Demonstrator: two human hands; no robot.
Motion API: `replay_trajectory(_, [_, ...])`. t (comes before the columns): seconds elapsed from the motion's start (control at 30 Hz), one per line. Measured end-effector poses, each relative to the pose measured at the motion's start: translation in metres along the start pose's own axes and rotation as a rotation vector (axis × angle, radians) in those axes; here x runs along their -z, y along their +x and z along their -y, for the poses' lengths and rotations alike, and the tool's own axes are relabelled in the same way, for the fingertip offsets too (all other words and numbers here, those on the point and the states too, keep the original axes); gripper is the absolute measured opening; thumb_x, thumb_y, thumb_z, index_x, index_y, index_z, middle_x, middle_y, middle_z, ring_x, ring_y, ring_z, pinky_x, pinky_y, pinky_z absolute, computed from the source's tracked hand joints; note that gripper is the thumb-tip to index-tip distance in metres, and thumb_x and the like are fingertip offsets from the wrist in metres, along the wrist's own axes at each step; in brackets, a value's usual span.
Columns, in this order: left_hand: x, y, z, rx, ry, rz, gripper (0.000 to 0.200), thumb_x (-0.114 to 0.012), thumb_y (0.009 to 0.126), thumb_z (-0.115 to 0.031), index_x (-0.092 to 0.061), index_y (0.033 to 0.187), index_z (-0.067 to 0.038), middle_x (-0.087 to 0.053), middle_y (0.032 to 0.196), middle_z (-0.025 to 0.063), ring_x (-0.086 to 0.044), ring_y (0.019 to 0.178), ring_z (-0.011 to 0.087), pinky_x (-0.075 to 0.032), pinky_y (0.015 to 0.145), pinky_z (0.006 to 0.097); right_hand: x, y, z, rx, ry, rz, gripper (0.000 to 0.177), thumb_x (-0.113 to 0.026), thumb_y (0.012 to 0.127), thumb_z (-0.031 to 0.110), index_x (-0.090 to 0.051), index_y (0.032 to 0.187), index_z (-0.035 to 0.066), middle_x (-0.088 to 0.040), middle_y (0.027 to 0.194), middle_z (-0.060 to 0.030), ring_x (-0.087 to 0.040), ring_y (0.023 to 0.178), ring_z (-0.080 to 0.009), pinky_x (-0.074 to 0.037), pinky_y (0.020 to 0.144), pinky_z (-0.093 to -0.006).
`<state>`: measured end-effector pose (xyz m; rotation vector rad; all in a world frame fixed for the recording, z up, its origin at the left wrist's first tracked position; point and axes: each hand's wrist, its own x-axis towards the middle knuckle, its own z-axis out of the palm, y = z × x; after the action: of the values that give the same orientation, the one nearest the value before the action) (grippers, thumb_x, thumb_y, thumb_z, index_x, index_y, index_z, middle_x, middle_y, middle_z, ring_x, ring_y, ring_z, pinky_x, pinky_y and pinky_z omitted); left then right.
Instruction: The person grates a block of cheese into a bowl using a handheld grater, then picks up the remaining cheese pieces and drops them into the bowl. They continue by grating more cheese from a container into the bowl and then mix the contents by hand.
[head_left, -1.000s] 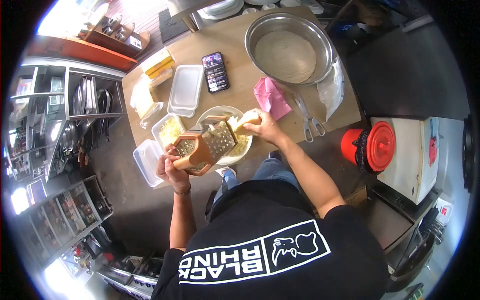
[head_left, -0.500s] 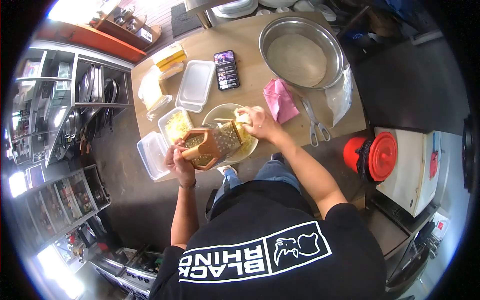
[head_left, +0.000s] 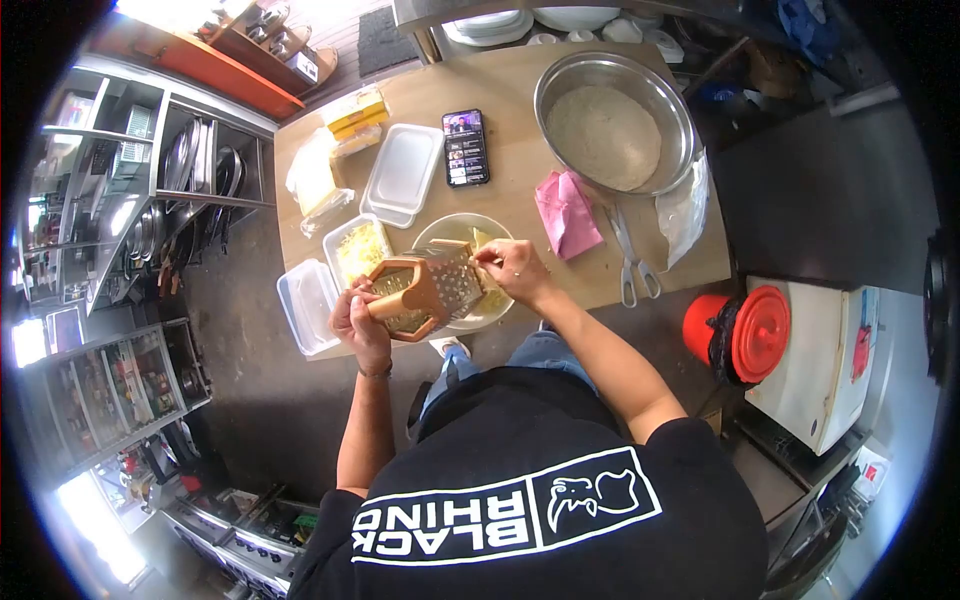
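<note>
A metal box grater point(head_left: 450, 283) with an orange frame is tilted over a pale bowl point(head_left: 505, 228) holding yellowish shreds. My left hand point(head_left: 359, 325) is wrapped round its orange handle. At the grater's far end, my right hand point(head_left: 513, 270) has its fingers pinched together near the bowl's right side; what they hold is too small to name. Left of the bowl stands a clear tub of yellow shreds point(head_left: 358, 249). An empty clear container or lid point(head_left: 308, 305) lies beside it at the table's edge.
On the wooden table point(head_left: 510, 90) are a phone point(head_left: 466, 148), stacked lids point(head_left: 405, 170), yellow packs point(head_left: 357, 118), a wrapped pale block point(head_left: 318, 180), a pink cloth point(head_left: 567, 215), scissors point(head_left: 630, 262) and a steel bowl of flour-like powder point(head_left: 605, 135). A red bin point(head_left: 760, 335) stands right.
My right fingers have drawn closer together at the grater's end, and the pale piece seen in them before no longer shows. The whole view has shifted slightly.
</note>
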<state>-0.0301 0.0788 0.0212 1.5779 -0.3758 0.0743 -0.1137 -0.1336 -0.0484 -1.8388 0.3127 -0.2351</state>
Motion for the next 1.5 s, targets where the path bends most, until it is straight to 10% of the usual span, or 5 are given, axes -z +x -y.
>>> replay_trajectory(0.37, [0.014,0.007,-0.022,-0.044,-0.020,-0.096,0.025,-0.039,0.081,-0.014,-0.053,0.068,0.003,-0.054,0.068,0.0102,-0.052,0.084,0.0242,-0.039,0.087,0.0380,0.065,0.001,-0.021,-0.089,-0.257,-0.359,0.010,-0.062,0.075,0.004,-0.066,0.084,0.001,-0.066,0.074,-0.0148,-0.066,0.066,-0.0229,-0.052,0.062,-0.0316])
replay_trajectory(0.77, [0.024,0.018,-0.049,-0.151,0.047,-0.143,0.025,-0.036,0.080,-0.014,-0.050,0.066,0.002,-0.051,0.065,0.0090,-0.051,0.081,0.0239,-0.038,0.090,0.0399,-0.018,-0.014,-0.035,0.116,-0.602,0.152,0.017,-0.058,0.078,0.011,-0.060,0.095,0.007,-0.055,0.095,-0.0147,-0.059,0.084,-0.0328,-0.050,0.073,-0.0415])
replay_trajectory(1.17, [0.031,-0.001,-0.040,-0.097,-0.033,-0.211,0.023,-0.039,0.080,-0.014,-0.051,0.066,0.001,-0.051,0.066,0.0081,-0.050,0.080,0.0233,-0.038,0.088,0.0393,-0.020,-0.015,-0.012,-0.004,-0.805,0.111,0.057,-0.065,0.073,0.016,-0.044,0.126,0.011,-0.057,0.104,-0.0218,-0.057,0.096,-0.0370,-0.048,0.085,-0.0436])
replay_trajectory(1.5, [0.029,-0.005,-0.037,-0.078,-0.073,-0.192,0.026,-0.037,0.084,-0.014,-0.049,0.067,-0.001,-0.049,0.063,0.0061,-0.048,0.075,0.0182,-0.037,0.089,0.0375,-0.012,0.010,-0.034,-0.146,-0.759,0.149,0.048,-0.058,0.077,0.012,-0.048,0.123,0.008,-0.062,0.090,-0.0227,-0.061,0.086,-0.0388,-0.049,0.080,-0.0454])
